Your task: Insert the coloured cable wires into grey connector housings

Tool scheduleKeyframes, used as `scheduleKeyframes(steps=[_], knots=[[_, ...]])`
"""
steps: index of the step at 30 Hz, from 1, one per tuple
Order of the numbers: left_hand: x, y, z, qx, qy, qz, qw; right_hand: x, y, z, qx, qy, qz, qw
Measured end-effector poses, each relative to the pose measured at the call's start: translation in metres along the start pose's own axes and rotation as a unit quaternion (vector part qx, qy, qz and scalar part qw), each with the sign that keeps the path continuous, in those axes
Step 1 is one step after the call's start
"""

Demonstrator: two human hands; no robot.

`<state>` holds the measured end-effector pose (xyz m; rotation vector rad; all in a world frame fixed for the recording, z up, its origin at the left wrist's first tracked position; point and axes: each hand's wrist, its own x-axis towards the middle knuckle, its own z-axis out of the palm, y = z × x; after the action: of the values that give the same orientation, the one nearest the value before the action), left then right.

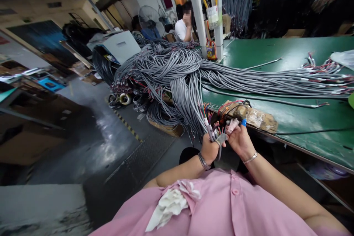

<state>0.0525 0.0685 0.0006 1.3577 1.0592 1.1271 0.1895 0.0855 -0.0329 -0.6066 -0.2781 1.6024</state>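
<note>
My left hand (209,148) is closed around the end of a grey cable (207,124) whose coloured wires fan out above my fist. My right hand (240,138), with taped fingertips and a blue finger cot, pinches those thin wires right beside the left hand. Both hands sit just off the near edge of the green table (290,118). The cable runs up into a big heap of grey cables (171,70) that hangs over the table's left end.
A worn, taped block with wires (250,115) lies on the table edge by my hands. More cable ends (326,75) spread to the right. White posts (197,11) stand at the table's far end. A seated person (184,25) works in the background. Boxes and tape rolls (124,99) are on the floor.
</note>
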Motion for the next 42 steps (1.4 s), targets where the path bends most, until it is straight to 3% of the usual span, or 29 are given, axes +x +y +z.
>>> scheduleKeyframes(steps=[8, 17, 26, 30, 32, 34, 37, 38, 39, 42], knots=[[-0.003, -0.002, -0.011, -0.046, -0.001, -0.030, 0.999, -0.012, -0.008, -0.026, 0.007, 0.028, 0.029, 0.999], [0.006, 0.017, -0.028, -0.178, -0.082, -0.059, 0.979, -0.032, -0.012, -0.036, -0.054, 0.027, 0.032, 0.998], [-0.001, 0.024, -0.071, -0.223, -0.108, -0.068, 0.967, -0.056, -0.005, -0.027, -0.180, 0.013, 0.002, 0.984], [-0.003, 0.017, -0.093, -0.266, -0.110, -0.052, 0.956, -0.067, 0.005, -0.031, -0.280, 0.002, 0.005, 0.960], [-0.003, 0.013, -0.102, -0.289, -0.098, -0.049, 0.951, -0.069, 0.018, -0.036, -0.369, -0.027, 0.042, 0.928], [-0.002, 0.009, -0.109, -0.313, -0.102, -0.047, 0.943, -0.066, 0.036, -0.044, -0.471, -0.100, 0.099, 0.871], [0.001, 0.003, -0.117, -0.335, -0.115, -0.044, 0.934, -0.050, 0.065, -0.059, -0.628, -0.243, 0.172, 0.719], [0.001, 0.002, -0.118, -0.336, -0.117, -0.045, 0.934, -0.043, 0.072, -0.064, -0.688, -0.253, 0.182, 0.655], [0.002, 0.001, -0.119, -0.335, -0.118, -0.046, 0.934, -0.035, 0.078, -0.069, -0.751, -0.225, 0.178, 0.595], [0.001, 0.001, -0.120, -0.325, -0.116, -0.056, 0.937, -0.015, 0.085, -0.077, -0.805, -0.165, 0.149, 0.549]])
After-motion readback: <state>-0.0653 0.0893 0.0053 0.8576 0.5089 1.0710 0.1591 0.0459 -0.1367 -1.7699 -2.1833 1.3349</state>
